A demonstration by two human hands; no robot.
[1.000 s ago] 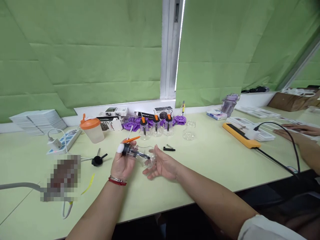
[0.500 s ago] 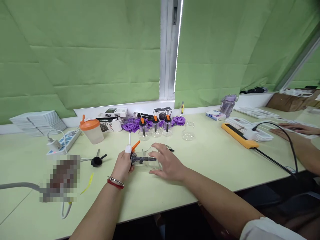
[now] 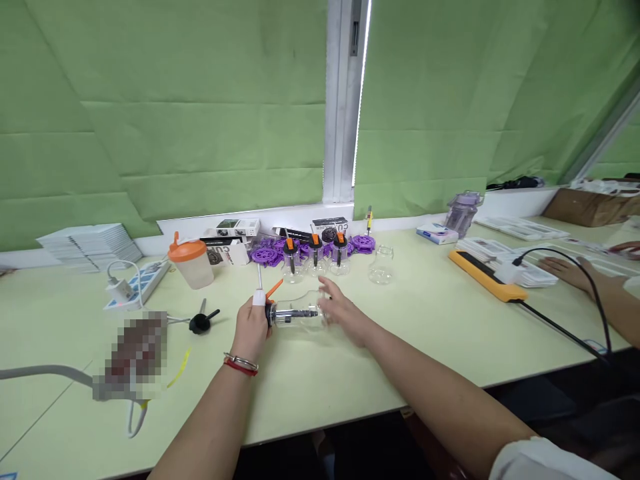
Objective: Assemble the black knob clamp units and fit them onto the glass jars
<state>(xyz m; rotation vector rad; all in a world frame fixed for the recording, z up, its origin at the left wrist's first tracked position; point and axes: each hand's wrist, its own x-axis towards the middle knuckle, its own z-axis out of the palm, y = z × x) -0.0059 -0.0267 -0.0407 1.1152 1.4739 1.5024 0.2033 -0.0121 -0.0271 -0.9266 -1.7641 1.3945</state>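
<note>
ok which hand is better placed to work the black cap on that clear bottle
Left, likely: the left hand sits at the black cap of the clear bottle, while the right hand rests against its glass body.

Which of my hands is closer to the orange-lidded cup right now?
Left. The left hand grips the capped end of a clear bottle, in front and right of the orange-lidded cup; the right hand is farther right, at the bottle's base.

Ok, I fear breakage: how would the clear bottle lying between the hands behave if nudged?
Lying on its side with a rounded body, the clear bottle would probably roll. It looks empty, so likely light, and perhaps fragile. The left hand at its black cap seems to steady it.
</note>
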